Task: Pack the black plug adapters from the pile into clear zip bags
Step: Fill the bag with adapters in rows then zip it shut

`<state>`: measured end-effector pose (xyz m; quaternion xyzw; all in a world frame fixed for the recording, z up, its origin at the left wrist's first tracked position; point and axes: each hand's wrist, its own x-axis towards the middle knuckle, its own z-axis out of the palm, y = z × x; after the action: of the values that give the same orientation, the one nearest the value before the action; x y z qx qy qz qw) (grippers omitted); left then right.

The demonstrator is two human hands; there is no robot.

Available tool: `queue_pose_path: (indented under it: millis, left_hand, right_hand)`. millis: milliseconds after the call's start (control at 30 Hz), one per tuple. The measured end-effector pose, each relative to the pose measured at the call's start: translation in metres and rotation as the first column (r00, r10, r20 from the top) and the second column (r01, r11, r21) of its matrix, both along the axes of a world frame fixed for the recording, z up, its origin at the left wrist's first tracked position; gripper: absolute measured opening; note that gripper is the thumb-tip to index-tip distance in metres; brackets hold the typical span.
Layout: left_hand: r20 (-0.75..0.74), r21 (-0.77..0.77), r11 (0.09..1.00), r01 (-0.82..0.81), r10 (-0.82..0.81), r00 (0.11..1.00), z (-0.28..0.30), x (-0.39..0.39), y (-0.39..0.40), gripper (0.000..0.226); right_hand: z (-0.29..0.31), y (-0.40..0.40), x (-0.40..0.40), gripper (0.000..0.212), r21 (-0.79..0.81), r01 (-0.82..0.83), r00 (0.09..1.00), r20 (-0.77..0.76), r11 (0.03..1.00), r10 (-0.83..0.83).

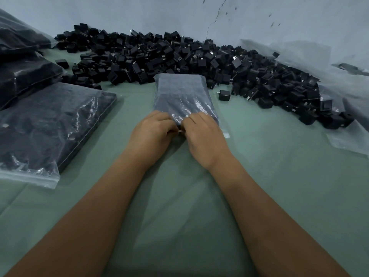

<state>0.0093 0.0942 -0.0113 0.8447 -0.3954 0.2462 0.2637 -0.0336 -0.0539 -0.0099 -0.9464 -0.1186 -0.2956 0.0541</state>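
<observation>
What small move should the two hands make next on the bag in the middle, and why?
Probably slide the pinch outward along the zip. The left hand and right hand both pinch the near edge of the filled bag at its centre, so the outer ends look unpressed.

Bare green cloth runs open between and beside the person's forearms, down to the near edge. Straight ahead, a filled bag blocks the middle, its far end touching the pile of adapters, which walls off the back from left to right against the wall. A lone adapter sits in the narrow gap right of the bag. Packed bags crowd the left side; empty bags cover the right edge.
</observation>
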Motion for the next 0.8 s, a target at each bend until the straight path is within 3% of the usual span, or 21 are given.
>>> queue_pose_path:
  millis: [300,500,633,800]
  left_hand:
    - [0.057,0.064,0.997,-0.05,0.046,0.997,-0.003,0.001,-0.003,0.006]
    - [0.05,0.066,0.997,-0.05,0.047,0.998,-0.004,0.001,-0.001,0.013]
    - [0.057,0.068,0.997,-0.042,0.038,0.998,-0.001,-0.004,0.0,0.008]
    - [-0.022,0.033,0.99,-0.138,0.138,0.99,-0.003,0.0,0.006,0.006]
  right_hand:
    - [-0.001,-0.002,0.001,0.005,0.031,-0.008,0.998,-0.059,0.999,0.01]
    - [-0.001,-0.003,0.003,0.011,-0.034,-0.011,0.998,-0.064,0.999,0.009]
    - [-0.004,-0.005,0.002,0.01,0.026,0.019,0.998,-0.062,0.999,-0.017]
    - [-0.003,-0.014,0.002,0.011,0.138,0.013,0.994,-0.106,0.99,0.002]
